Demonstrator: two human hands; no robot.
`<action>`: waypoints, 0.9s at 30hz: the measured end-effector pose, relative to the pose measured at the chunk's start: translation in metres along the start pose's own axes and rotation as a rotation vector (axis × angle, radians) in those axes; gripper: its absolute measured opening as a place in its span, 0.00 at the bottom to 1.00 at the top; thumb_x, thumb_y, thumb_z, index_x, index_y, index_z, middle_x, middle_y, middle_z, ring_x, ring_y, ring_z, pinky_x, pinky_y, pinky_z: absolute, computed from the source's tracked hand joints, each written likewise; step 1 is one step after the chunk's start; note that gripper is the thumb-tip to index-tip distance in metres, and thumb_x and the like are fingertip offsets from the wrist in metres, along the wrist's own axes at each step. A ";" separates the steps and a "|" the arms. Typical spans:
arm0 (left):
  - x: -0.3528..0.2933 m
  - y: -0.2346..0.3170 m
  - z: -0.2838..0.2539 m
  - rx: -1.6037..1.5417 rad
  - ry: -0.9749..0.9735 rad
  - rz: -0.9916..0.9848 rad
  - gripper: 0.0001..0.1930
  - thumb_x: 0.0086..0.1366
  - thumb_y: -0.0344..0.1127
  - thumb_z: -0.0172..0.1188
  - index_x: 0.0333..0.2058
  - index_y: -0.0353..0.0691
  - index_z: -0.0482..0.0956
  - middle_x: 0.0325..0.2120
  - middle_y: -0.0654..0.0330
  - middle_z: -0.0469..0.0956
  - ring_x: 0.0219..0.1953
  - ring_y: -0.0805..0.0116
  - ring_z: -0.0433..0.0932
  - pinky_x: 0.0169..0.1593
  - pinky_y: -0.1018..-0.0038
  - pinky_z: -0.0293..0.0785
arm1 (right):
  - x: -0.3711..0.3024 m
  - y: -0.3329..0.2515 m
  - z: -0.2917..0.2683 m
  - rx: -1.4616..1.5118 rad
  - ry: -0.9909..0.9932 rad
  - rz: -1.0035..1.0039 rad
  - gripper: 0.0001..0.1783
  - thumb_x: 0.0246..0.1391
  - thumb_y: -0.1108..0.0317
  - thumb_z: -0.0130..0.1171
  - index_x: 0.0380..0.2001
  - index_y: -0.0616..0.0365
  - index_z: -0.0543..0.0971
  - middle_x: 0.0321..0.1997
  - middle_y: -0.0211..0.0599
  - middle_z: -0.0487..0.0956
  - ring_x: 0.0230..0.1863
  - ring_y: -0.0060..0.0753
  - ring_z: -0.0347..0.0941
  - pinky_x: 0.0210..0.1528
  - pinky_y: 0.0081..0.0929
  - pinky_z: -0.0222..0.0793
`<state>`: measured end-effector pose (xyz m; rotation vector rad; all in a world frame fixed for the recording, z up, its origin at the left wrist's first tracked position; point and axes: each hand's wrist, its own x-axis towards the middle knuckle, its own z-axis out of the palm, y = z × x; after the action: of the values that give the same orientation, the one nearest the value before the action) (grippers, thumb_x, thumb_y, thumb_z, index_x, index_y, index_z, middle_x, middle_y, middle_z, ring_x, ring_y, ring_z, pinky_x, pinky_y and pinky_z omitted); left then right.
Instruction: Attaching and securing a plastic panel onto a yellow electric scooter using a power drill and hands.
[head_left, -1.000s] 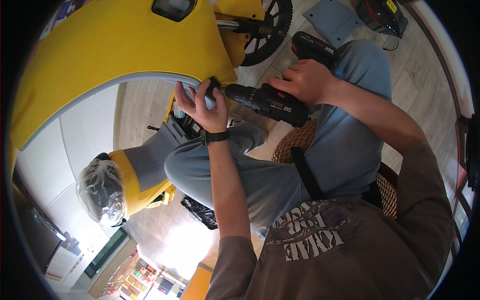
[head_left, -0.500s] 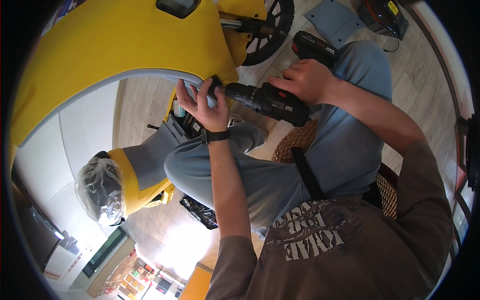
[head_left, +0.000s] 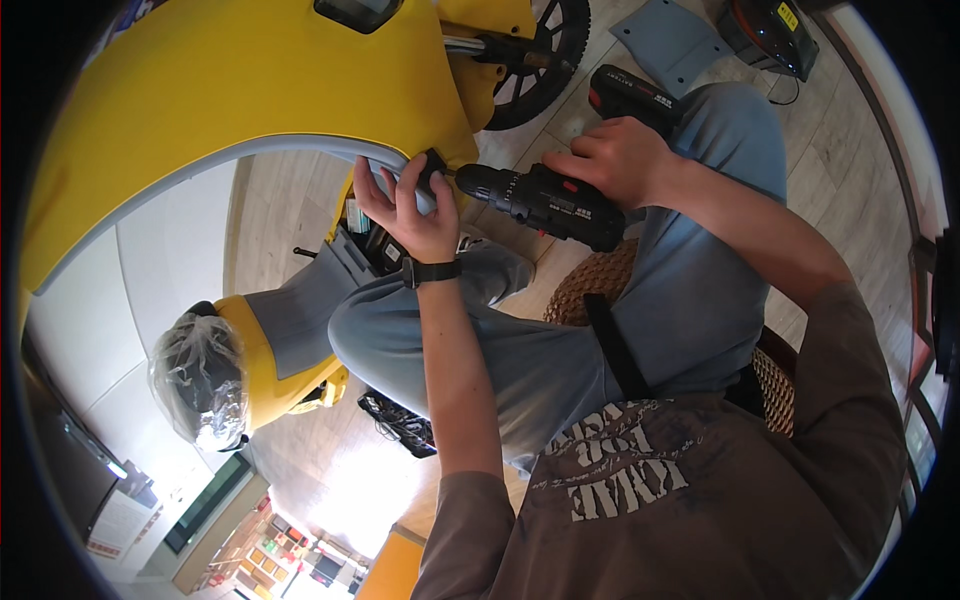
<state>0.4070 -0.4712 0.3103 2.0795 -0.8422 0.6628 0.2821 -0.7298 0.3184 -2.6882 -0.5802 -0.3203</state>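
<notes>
My right hand [head_left: 628,165] is wrapped around the handle of a black cordless drill [head_left: 570,208], its battery up by my knee. The drill's chuck points left, with a short length of bit showing between it and a small black block [head_left: 431,168]. My left hand [head_left: 415,220] pinches that block between thumb and fingers, against the grey-trimmed edge of a yellow scooter body panel [head_left: 300,90]. Whether the bit's tip touches a screw in the block is too small to tell.
A spoked wheel [head_left: 545,70] stands beyond the panel. On the floor lie a grey plastic plate [head_left: 670,45] and a dark lamp-like part [head_left: 768,40]. The plastic-wrapped scooter seat [head_left: 200,375] is at left, and a black tool tray [head_left: 398,420] sits below my knee.
The drill has drawn slightly to the right, so its chuck is a little farther from the black block. My left hand stays in place on the block.
</notes>
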 end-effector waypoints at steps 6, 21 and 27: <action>0.000 0.000 -0.001 -0.001 -0.010 -0.010 0.18 0.51 0.24 0.67 0.43 0.44 0.82 0.61 0.45 0.58 0.67 0.44 0.59 0.66 0.50 0.63 | 0.000 -0.001 0.001 -0.019 -0.012 0.012 0.22 0.48 0.59 0.62 0.49 0.43 0.75 0.24 0.31 0.77 0.28 0.40 0.81 0.28 0.37 0.74; 0.001 0.002 -0.004 0.010 -0.049 -0.028 0.17 0.54 0.25 0.66 0.44 0.44 0.82 0.62 0.44 0.56 0.67 0.42 0.59 0.67 0.51 0.62 | -0.002 -0.004 0.007 -0.305 0.111 -0.067 0.18 0.52 0.58 0.58 0.47 0.42 0.76 0.24 0.27 0.75 0.25 0.32 0.77 0.32 0.28 0.72; 0.001 0.002 -0.006 0.012 -0.067 -0.033 0.17 0.54 0.25 0.67 0.44 0.45 0.82 0.62 0.44 0.55 0.67 0.42 0.59 0.67 0.51 0.61 | -0.002 -0.006 0.005 -0.284 0.096 -0.049 0.18 0.52 0.59 0.57 0.48 0.42 0.76 0.25 0.27 0.76 0.26 0.33 0.78 0.32 0.28 0.72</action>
<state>0.4050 -0.4674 0.3149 2.1320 -0.8407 0.5849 0.2785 -0.7233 0.3150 -2.9105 -0.6130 -0.5814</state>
